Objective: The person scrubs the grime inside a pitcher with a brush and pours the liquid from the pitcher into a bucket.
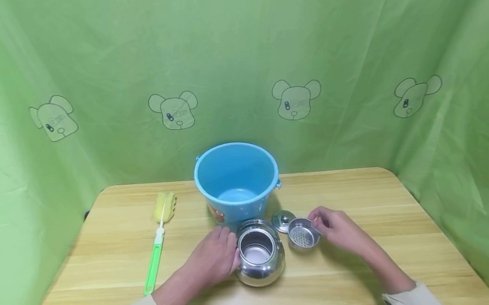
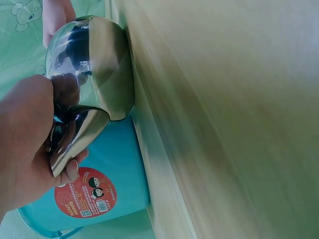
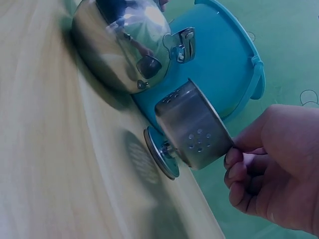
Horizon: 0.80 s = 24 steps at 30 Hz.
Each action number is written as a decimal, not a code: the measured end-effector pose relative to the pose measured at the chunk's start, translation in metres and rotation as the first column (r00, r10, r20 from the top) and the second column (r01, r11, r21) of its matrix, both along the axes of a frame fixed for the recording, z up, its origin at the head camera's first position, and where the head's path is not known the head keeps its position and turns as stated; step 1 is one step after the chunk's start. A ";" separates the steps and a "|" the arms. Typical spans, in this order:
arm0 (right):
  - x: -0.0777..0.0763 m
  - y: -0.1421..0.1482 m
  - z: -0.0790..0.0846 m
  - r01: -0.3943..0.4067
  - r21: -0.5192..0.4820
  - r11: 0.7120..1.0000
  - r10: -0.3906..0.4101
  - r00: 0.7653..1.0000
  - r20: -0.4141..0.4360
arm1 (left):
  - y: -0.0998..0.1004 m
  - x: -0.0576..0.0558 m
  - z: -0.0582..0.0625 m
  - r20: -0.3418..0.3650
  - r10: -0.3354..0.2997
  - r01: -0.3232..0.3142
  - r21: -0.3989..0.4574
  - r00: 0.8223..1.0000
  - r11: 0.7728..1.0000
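A round, shiny metal teapot (image 1: 260, 273) stands on the table without its lid, its mouth facing up. My left hand (image 1: 218, 255) is at its left side; in the left wrist view the fingers curl round the pot's polished spout (image 2: 82, 137). With thumb and fingers, my right hand (image 1: 336, 229) pinches the rim of a metal tea strainer (image 3: 192, 127). The perforated cup hangs just above the table, right of the teapot, casting a dotted shadow. Behind it, the round lid (image 1: 282, 220) lies on the wood, knob up.
A blue bucket (image 1: 240, 211) stands directly behind the teapot, with a red sticker (image 2: 85, 193) on its side. On the left lies a yellow sponge brush (image 1: 164, 207) with a green handle. Green curtains (image 1: 236, 52) enclose the wooden table (image 1: 359, 191).
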State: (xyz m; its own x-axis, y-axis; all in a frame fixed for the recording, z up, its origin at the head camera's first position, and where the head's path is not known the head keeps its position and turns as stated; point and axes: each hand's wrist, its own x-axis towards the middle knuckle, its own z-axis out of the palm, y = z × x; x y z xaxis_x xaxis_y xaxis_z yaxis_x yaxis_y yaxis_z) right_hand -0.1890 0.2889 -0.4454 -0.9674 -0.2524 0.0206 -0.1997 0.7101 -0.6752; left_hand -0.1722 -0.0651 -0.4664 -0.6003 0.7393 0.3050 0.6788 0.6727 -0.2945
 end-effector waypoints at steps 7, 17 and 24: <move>0.000 0.002 -0.007 -0.027 0.015 1.000 0.027 0.999 0.024 | 0.000 0.000 0.000 0.005 0.002 -0.002 0.011 1.000 1.000; 0.001 0.001 -0.014 -0.047 0.051 0.998 0.046 0.999 0.026 | 0.001 0.001 0.001 0.007 0.010 -0.010 0.009 1.000 1.000; 0.000 -0.001 -0.021 -0.052 0.081 0.995 0.053 0.999 -0.006 | 0.001 0.001 0.001 0.008 0.019 -0.018 -0.025 1.000 1.000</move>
State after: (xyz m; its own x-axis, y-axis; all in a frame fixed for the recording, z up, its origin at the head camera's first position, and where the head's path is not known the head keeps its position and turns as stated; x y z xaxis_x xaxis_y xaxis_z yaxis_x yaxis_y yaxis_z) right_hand -0.1891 0.2879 -0.4668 -0.9527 -0.3039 0.0063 -0.2436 0.7510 -0.6138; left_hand -0.1709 -0.0640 -0.4649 -0.6165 0.7353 0.2816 0.6689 0.6778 -0.3053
